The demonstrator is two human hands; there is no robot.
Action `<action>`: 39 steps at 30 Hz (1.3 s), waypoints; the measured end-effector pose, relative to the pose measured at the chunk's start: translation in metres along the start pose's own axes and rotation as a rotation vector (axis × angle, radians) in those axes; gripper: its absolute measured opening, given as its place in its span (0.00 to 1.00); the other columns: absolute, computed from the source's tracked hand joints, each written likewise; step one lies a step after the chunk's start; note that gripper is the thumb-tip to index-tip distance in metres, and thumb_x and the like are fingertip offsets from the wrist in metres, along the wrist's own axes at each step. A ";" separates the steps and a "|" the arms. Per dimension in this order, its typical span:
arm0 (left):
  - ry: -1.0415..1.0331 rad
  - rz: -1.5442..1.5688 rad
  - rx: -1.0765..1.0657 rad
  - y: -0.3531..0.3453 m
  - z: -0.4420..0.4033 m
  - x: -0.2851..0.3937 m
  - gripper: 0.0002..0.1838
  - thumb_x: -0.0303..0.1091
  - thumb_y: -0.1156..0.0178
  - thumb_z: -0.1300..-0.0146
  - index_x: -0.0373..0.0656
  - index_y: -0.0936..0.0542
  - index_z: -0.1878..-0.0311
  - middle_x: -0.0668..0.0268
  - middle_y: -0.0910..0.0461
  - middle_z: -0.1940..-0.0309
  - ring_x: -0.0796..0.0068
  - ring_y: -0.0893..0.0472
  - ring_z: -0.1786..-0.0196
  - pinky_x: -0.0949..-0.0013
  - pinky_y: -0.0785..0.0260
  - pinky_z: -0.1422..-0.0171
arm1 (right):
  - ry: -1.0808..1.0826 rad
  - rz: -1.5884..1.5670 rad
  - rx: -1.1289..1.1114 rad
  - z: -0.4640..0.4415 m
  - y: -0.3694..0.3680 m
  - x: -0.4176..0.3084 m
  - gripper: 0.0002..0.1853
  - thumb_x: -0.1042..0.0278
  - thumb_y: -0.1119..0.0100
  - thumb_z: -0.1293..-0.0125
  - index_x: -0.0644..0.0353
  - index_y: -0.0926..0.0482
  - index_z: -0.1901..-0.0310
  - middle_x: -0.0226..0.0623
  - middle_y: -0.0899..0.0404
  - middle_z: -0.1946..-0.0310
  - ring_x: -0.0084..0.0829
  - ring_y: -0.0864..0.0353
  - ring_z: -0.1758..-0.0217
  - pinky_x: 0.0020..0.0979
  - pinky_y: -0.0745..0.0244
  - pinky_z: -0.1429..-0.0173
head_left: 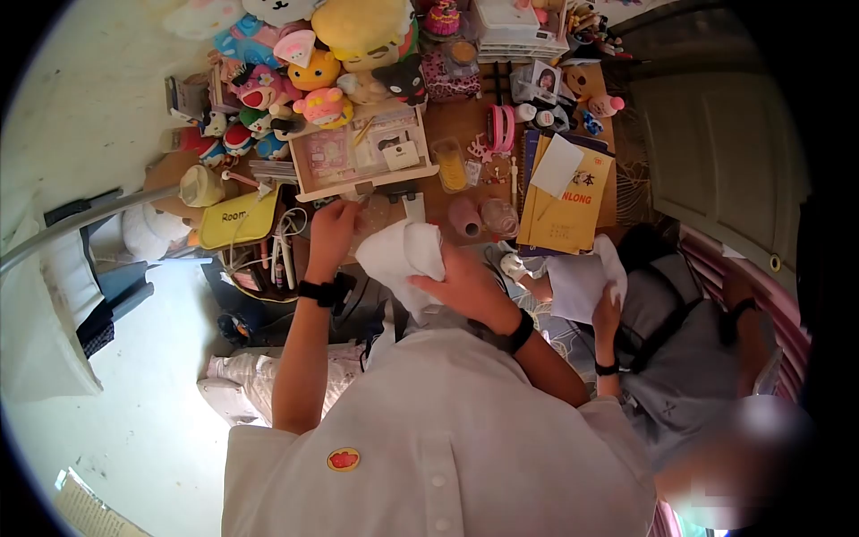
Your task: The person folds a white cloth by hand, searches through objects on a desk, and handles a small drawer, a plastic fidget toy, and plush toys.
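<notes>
The right hand (470, 282) grasps a bunched white cloth (398, 252) at the near edge of the worktop (490, 204), just in front of the person's shirt (394, 403), while the left hand (333, 231) is bent beside it, fingers near the front of the open drawer (307, 185), and I cannot tell whether they pinch anything. The yellow case (234, 219) lies left of that hand, and the pink cup (464, 217) and a jar (499, 217) stand beyond the cloth. To the right, near the yellow notebook (586, 201), another person's hand (607, 315) holds a white sheet (573, 285).
</notes>
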State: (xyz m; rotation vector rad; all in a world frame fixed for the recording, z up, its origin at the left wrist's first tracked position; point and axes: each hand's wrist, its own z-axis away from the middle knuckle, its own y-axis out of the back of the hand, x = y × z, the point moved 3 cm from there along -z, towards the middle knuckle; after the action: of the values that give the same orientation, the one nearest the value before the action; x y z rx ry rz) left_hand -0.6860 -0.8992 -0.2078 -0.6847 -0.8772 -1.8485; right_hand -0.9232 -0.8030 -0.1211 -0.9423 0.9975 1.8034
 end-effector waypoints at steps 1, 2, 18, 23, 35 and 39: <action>0.019 0.027 -0.004 -0.001 0.005 -0.002 0.17 0.38 0.43 0.24 0.33 0.15 0.50 0.64 0.14 0.72 0.79 0.18 0.72 0.74 0.30 0.68 | -0.007 0.026 -0.027 0.000 -0.001 -0.001 0.31 0.53 0.27 0.37 0.68 0.25 0.42 0.59 0.16 0.54 0.58 0.16 0.48 0.47 0.21 0.44; 0.045 0.013 0.034 -0.004 0.009 -0.004 0.16 0.37 0.43 0.26 0.32 0.13 0.53 0.63 0.15 0.74 0.76 0.18 0.71 0.71 0.27 0.62 | 0.008 0.023 -0.026 0.000 -0.001 -0.001 0.31 0.52 0.27 0.37 0.68 0.25 0.43 0.59 0.16 0.54 0.58 0.16 0.48 0.48 0.21 0.44; -0.172 0.217 0.126 -0.013 -0.053 0.027 0.16 0.36 0.46 0.25 0.31 0.17 0.53 0.59 0.12 0.68 0.77 0.18 0.71 0.72 0.29 0.68 | 0.062 0.148 -0.030 0.019 0.001 -0.004 0.29 0.52 0.28 0.36 0.67 0.25 0.46 0.57 0.17 0.54 0.59 0.18 0.49 0.49 0.23 0.44; -0.151 0.163 0.114 -0.002 -0.085 0.035 0.16 0.35 0.47 0.25 0.31 0.17 0.50 0.58 0.11 0.65 0.75 0.18 0.72 0.71 0.29 0.68 | 0.051 0.149 0.027 0.029 0.014 -0.018 0.31 0.52 0.29 0.36 0.67 0.26 0.41 0.58 0.18 0.52 0.59 0.19 0.46 0.50 0.24 0.40; -0.209 0.219 0.035 0.005 -0.104 0.039 0.18 0.37 0.46 0.25 0.33 0.20 0.43 0.58 0.12 0.58 0.72 0.17 0.66 0.71 0.27 0.63 | 0.049 0.109 0.073 0.037 0.012 -0.012 0.33 0.53 0.29 0.35 0.65 0.28 0.35 0.59 0.18 0.50 0.60 0.20 0.44 0.50 0.24 0.39; -0.174 0.142 -0.050 0.012 -0.100 0.030 0.19 0.41 0.43 0.25 0.36 0.21 0.41 0.60 0.13 0.58 0.72 0.16 0.65 0.71 0.27 0.63 | 0.077 0.102 0.072 0.037 0.007 -0.006 0.33 0.54 0.29 0.35 0.65 0.27 0.36 0.60 0.18 0.51 0.60 0.20 0.45 0.50 0.24 0.40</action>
State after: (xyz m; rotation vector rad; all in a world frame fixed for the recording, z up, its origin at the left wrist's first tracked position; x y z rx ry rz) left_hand -0.6956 -0.9984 -0.2403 -0.9274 -0.8722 -1.7073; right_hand -0.9349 -0.7738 -0.0988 -0.9372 1.1696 1.8143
